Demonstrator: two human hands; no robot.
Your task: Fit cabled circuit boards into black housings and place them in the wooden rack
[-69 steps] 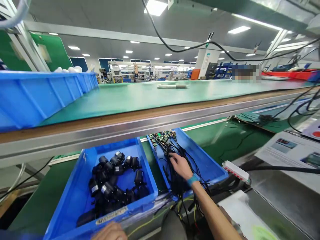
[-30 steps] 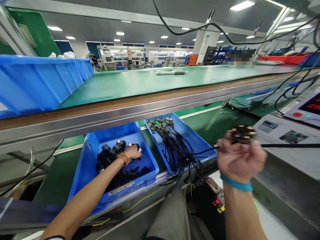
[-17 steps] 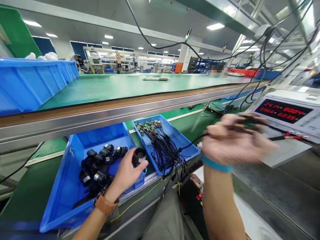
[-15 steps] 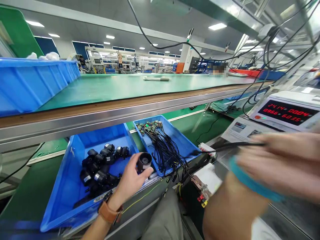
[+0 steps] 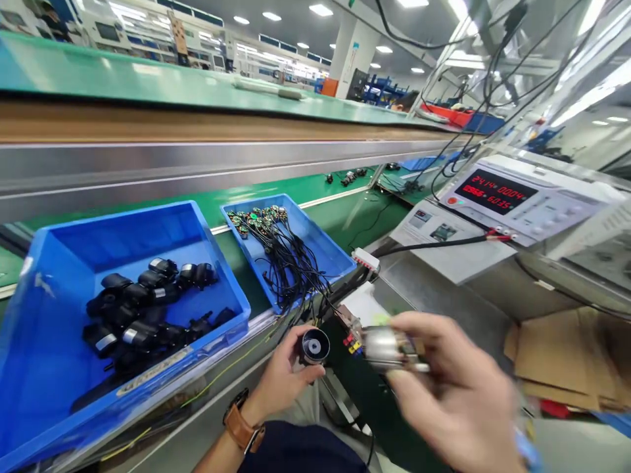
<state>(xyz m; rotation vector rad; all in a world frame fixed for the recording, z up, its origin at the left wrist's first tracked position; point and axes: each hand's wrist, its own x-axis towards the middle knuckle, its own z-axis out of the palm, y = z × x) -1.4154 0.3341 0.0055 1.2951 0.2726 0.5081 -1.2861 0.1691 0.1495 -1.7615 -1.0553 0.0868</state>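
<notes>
Black cup [image 5: 315, 346], one: near side of the blue tray [image 5: 330, 253], left hand's [image 5: 288, 374] grip part-closed round its outer wall. Silver cylinder [image 5: 382, 348], one, blurred: just right of the cup, apart, pinched between right hand's [image 5: 458, 394] thumb and fingers. Handling, in my judgement: cup steady, fingertips off the rim; cylinder by its sides. Cup: mouth up, tipped toward the person, axis steep. Cylinder: axis roughly left-right, plain end leftward.

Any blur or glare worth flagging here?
Head view: the right hand and its silvery cylinder are blurred; the left hand and its black cup look crisper. Same head view: ceiling lights glare, and the green upper surface shows pale reflections.
</notes>
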